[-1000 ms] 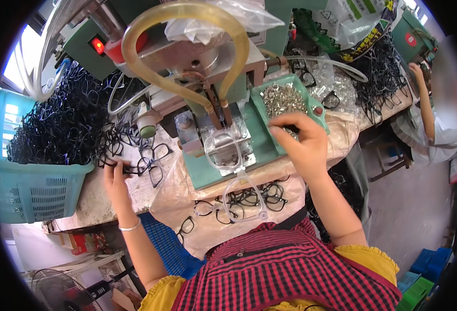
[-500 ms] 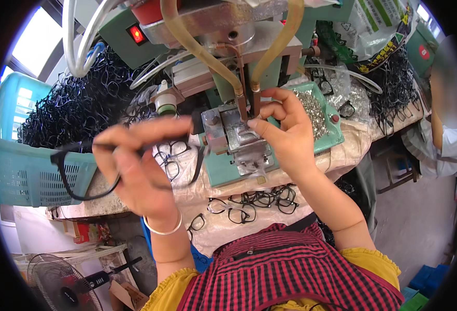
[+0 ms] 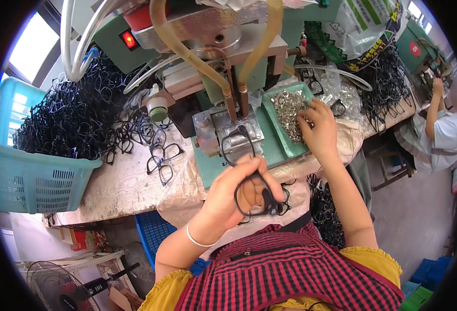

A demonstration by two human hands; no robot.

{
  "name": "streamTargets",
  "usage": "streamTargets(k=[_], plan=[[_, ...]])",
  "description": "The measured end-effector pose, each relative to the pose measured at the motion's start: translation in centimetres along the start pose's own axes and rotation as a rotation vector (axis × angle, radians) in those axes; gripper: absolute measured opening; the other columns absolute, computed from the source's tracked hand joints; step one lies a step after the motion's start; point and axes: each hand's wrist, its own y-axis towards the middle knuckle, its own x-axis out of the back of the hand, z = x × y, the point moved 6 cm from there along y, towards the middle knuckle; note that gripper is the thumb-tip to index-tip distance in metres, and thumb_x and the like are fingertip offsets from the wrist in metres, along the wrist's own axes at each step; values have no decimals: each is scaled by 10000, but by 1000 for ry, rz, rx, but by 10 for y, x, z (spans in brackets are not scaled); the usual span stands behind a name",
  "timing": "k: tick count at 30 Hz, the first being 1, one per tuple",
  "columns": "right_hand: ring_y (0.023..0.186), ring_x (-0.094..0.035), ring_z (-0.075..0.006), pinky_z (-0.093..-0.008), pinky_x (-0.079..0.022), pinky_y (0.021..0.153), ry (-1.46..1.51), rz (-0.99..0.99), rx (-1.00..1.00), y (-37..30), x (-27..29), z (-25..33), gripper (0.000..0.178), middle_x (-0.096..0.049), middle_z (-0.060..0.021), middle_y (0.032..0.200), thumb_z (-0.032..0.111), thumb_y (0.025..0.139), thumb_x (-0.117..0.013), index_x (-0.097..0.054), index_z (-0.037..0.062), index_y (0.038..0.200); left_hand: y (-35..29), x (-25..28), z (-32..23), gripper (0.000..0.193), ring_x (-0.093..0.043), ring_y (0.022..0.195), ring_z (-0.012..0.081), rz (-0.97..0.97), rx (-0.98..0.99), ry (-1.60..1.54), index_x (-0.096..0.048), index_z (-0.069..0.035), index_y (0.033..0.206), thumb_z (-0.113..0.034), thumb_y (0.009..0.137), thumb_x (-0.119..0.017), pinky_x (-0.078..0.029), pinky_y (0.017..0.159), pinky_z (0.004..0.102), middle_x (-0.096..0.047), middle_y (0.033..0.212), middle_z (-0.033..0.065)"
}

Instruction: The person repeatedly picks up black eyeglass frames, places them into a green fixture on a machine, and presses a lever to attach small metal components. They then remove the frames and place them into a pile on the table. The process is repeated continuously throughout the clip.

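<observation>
My left hand [image 3: 233, 192] is closed round a black eyeglass frame [image 3: 271, 202], held in front of the bench machine. One rim of the frame stands up past my fingers, before the machine's metal fixture [image 3: 220, 124]. Two copper-coloured rods [image 3: 244, 105] hang over that fixture. My right hand [image 3: 320, 127] reaches to the right side of a green tray [image 3: 296, 151], its fingers bent together at the small silvery metal parts [image 3: 287, 111]. Whatever those fingertips pinch is too small to make out.
At the left stands a turquoise basket [image 3: 42, 181] with a big heap of black frames [image 3: 78, 114]. Loose glasses [image 3: 162, 158] lie beside the machine. A plastic bag [image 3: 360, 31] sits at the back right, a co-worker [image 3: 441, 127] beyond. A fan [image 3: 62, 287] stands lower left.
My left hand has swung right and nearer to me with the eyeglass frame. My right hand has left the rods and fixture and moved right to the tray of metal parts.
</observation>
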Motion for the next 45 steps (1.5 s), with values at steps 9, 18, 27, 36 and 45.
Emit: streamTargets(k=[9,18,27,36,45], plan=[[1184,-558,-295,-420,-496,863,-90,47,230,3,-17,42,184,-620,-91,1216,222,797,-744,-721,149,964,8,4,1,246,-654,657,275,-82,-43,-4,-488,-85,964,-313,1032,-427,-550,603,337,-666,790,219],[832,-701,-271,-339,-522,757,265,71,-279,34,-5,-40,181,-725,-142,918,167,904,-671,-719,42,1025,-67,93,-23,255,-659,734,205,-352,-532,485,-526,-31,1033,-280,1048,-475,-540,640,293,-707,887,167],[902,-675,-359,-403,-527,806,96,47,11,14,-21,-7,145,-716,-160,953,130,885,-652,-735,50,974,-80,246,-120,288,-606,972,334,-1271,-741,1963,-686,-11,845,-294,844,-741,-474,865,422,-673,1034,163],[899,-631,-108,-227,-481,826,948,-208,-668,-34,-12,-57,159,-707,-35,988,47,904,-686,-713,-22,1045,-72,255,-167,176,-616,859,335,-1371,-951,2025,-698,-33,910,-201,906,-646,-492,765,436,-684,893,150],[878,-622,-72,-212,-479,805,897,-78,-596,-14,-22,-2,169,-709,-20,965,57,894,-698,-719,1,1052,-88,386,-200,326,-668,917,261,-1292,-673,1620,-675,30,1107,-241,965,-565,-488,832,330,-713,997,179]])
